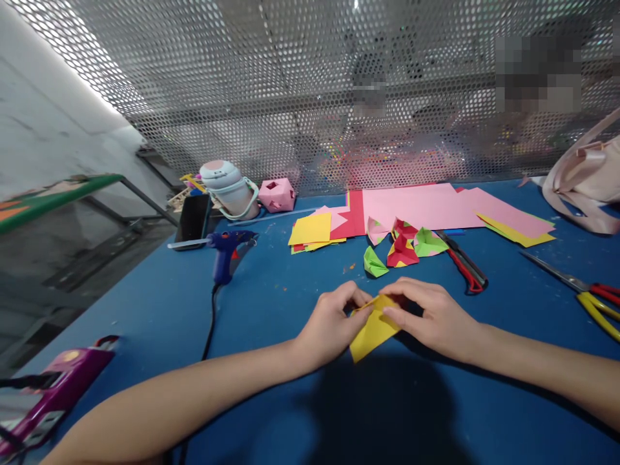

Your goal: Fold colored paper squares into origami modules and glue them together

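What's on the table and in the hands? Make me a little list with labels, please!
Table: blue
Left grip: pinching the yellow paper
Right grip: on the same paper, its other side
Little folded shapes: beyond the hands, including a green one and a red one
Flat paper: pink sheets, yellow square
Tools: blue glue gun, red-handled knife, scissors
At the back: pink paper ball, lidded bottle

Lidded bottle (236,197) near black phone (193,217)
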